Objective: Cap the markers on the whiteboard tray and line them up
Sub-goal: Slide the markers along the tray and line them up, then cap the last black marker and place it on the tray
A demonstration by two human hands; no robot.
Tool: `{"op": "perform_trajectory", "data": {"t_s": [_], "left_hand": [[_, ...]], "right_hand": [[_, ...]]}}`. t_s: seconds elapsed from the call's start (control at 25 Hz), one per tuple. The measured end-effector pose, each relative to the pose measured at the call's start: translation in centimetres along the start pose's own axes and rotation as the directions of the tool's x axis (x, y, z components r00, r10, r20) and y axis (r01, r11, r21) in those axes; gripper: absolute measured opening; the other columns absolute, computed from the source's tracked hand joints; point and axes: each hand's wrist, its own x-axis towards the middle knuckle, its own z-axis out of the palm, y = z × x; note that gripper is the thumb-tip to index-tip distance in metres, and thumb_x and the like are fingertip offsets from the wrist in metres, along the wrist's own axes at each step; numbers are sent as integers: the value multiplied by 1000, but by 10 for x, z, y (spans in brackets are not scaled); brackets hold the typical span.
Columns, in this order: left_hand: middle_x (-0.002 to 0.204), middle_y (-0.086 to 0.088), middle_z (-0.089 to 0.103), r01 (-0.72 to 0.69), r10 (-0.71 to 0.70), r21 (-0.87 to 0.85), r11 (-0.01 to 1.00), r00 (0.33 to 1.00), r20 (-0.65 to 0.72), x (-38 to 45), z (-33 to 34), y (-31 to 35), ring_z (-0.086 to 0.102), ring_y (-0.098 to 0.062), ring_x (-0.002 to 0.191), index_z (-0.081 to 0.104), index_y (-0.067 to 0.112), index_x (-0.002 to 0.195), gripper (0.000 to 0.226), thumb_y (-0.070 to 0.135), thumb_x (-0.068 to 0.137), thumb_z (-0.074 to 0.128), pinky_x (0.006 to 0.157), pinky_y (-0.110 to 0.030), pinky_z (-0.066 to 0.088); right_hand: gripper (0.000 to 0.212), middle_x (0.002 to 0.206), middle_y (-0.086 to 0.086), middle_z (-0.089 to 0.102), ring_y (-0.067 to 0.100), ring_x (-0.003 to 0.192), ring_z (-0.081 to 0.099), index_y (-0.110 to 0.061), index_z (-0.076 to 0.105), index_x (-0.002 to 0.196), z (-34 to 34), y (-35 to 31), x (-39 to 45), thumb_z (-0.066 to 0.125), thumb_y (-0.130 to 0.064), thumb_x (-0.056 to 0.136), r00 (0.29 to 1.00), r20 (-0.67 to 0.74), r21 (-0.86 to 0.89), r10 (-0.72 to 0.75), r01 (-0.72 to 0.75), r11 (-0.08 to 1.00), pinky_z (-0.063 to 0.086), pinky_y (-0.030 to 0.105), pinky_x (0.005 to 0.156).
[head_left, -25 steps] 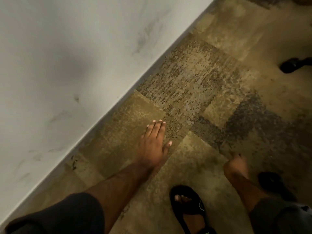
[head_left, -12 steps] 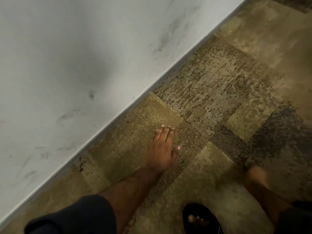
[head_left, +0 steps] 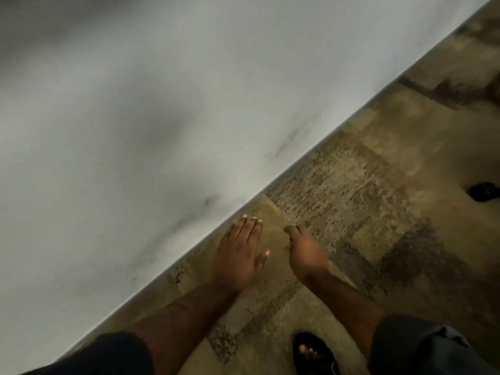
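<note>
No markers, caps or whiteboard tray show in the head view. My left hand point(head_left: 238, 250) is held flat over the carpet close to the foot of the wall, fingers straight and together, thumb out, nothing in it. Just to its right, my right hand point(head_left: 305, 250) is stretched forward with its fingers loosely curled and pointing toward the wall; it is blurred and I see nothing held in it. Both forearms come up from dark sleeves at the bottom of the frame.
A scuffed white wall point(head_left: 162, 131) fills the upper left, meeting the patchwork brown carpet point(head_left: 378, 185) along a diagonal line. My foot in a black sandal point(head_left: 313, 353) stands at the bottom. A dark object point(head_left: 484, 192) lies at the right edge.
My right hand has come up from the lower right and now reaches forward beside the left. The left hand has moved closer to the wall. The view has shifted along the wall.
</note>
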Motion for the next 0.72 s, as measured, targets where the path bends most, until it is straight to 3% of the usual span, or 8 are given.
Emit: {"op": "perform_trajectory", "data": {"t_s": [0.16, 0.32, 0.44, 0.52, 0.72], "left_hand": [[138, -13, 53, -22, 39, 129, 991, 990, -134, -17, -133, 5, 46, -29, 131, 44, 5, 135, 57, 36, 89, 53, 110, -44, 36], [120, -5, 67, 17, 46, 209, 978, 955, -293, -49, -270, 16, 63, -22, 110, 56, 10, 125, 53, 38, 81, 63, 95, -37, 50], [114, -1, 68, 3, 95, 251, 968, 920, -380, -79, -359, 27, 64, -18, 102, 55, 12, 125, 46, 36, 87, 47, 94, -33, 51], [112, -3, 67, 6, 117, 267, 964, 889, -442, -93, -401, 31, 62, -20, 100, 51, 11, 126, 42, 29, 89, 47, 94, -35, 50], [114, -6, 65, 127, 2, 185, 974, 820, -573, -122, -501, 27, 61, -24, 101, 50, 11, 127, 42, 22, 88, 59, 93, -37, 47]], "right_hand": [[45, 115, 6, 61, 17, 94, 60, -22, 45, 128, -97, -95, -3, 50, 0, 89, 963, -100, 116, -250, 261, 958, 56, 36, 81], [47, 106, 3, 66, 11, 95, 61, -22, 50, 128, -205, -196, -22, 58, 0, 88, 865, -180, 159, -469, 496, 853, 55, 30, 82], [52, 101, -5, 66, 0, 93, 58, -30, 47, 126, -282, -272, -49, 62, -2, 85, 742, -220, 116, -634, 665, 738, 46, 13, 83], [51, 102, -6, 66, 0, 94, 58, -30, 47, 126, -319, -313, -62, 63, -4, 85, 670, -245, 67, -700, 732, 678, 42, 8, 82], [47, 104, -1, 65, 12, 96, 57, -23, 48, 127, -387, -406, -92, 60, -2, 87, 500, -231, -14, -835, 856, 516, 46, 20, 81]]}}
